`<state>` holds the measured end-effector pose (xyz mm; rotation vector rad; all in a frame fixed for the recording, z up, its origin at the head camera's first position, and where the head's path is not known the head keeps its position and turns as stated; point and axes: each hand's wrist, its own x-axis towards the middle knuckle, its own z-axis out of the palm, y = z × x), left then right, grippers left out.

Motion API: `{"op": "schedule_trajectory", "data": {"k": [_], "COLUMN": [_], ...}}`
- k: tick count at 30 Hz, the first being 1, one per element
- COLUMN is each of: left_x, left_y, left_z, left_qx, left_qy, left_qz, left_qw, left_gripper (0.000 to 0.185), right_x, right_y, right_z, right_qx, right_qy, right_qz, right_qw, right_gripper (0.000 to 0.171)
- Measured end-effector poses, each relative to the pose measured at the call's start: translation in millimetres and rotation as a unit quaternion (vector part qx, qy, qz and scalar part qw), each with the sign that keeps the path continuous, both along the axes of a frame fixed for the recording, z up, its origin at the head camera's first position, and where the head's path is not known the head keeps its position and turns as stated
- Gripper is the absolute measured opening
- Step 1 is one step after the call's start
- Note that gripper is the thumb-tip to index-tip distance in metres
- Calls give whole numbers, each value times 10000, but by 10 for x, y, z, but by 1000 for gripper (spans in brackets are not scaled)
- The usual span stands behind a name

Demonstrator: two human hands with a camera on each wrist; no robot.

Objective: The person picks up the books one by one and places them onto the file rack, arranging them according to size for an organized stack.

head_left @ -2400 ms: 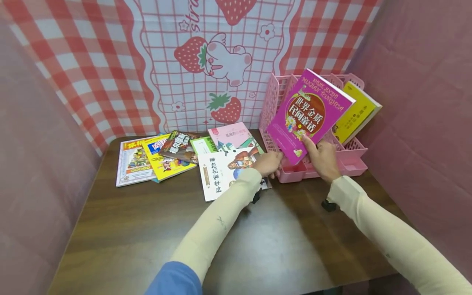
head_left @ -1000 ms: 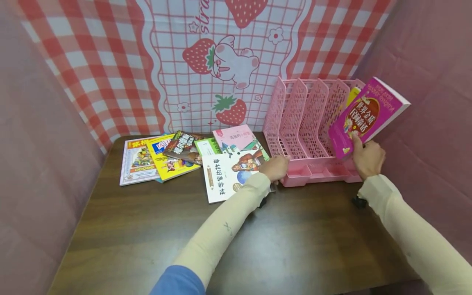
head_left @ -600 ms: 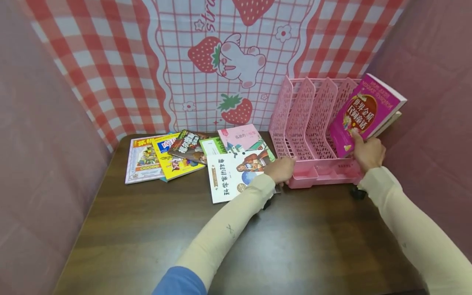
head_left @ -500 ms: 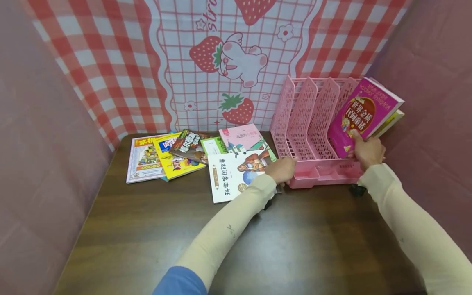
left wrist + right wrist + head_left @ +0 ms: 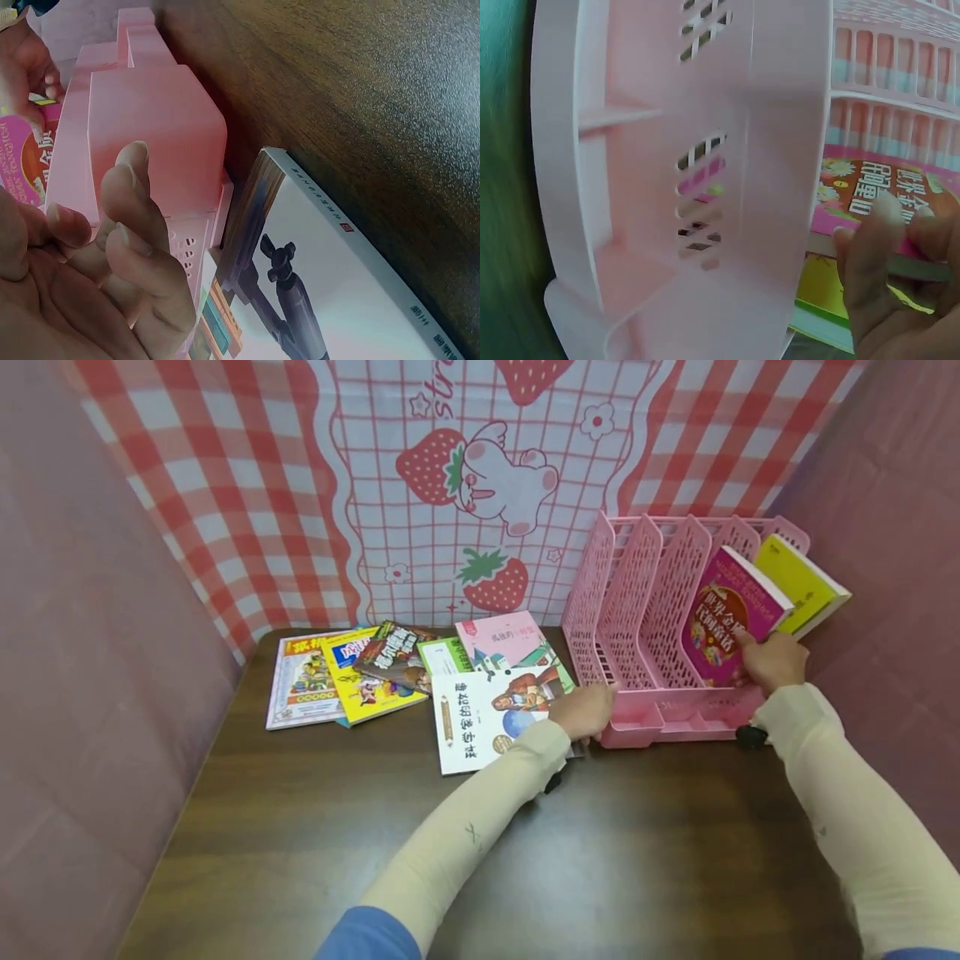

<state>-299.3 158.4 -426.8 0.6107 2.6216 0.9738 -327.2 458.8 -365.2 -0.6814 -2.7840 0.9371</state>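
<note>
Behind the brown counter [image 5: 300,827] hangs a checked strawberry cloth [image 5: 465,485]. On the left of the counter lie several books [image 5: 352,672], and a white book [image 5: 487,714] lies just beside the pink rack [image 5: 637,602]. The left hand [image 5: 588,710] rests on the rack's front left corner, fingers curled around its edge. Further right, the magenta book [image 5: 723,618] stands tilted in a right slot of the rack, and the right hand [image 5: 772,660] grips its lower edge. A yellow book [image 5: 798,581] leans behind it.

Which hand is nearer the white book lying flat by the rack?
Left. The left hand sits at the white book's right edge, holding the pink rack; the right hand holds the magenta book across the rack.
</note>
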Motion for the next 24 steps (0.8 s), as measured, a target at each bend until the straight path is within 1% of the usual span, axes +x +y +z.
{"op": "schedule_trajectory", "data": {"k": [5,8,11,13,16,20,24], "left_x": [-25,-23,-21,-20,-11,5,-11], "left_y": [-12,-23,-24,-16,3,23,-6], "left_z": [6,4,-7,-20,-47,-76,-46], "left_qx": [1,36,61,90,104,50,126], "left_qy": [-47,-92,-116,-134,-204,-280,-292], "left_qz": [-3,-27,-23,-37,-68,-127,-129], "left_qw": [10000,9999,9999,9999,9997,9995,9994], "left_gripper": [68,69,69,69,69,70,69], "right_x": [-41,-67,-111,-137,-161,-176,-223], "right_y": [-39,-105,-183,-228,-271,-282,-251], "right_z": [17,-10,-39,-46,-42,-49,-57], "right_qx": [-216,-104,129,161,-12,-347,-625], "right_qy": [-6,125,244,267,241,186,182], "right_qz": [-17,73,259,318,215,-107,-245], "right_qw": [9998,9998,9993,9990,9995,9992,9976], "right_gripper": [88,86,82,81,80,79,75]}}
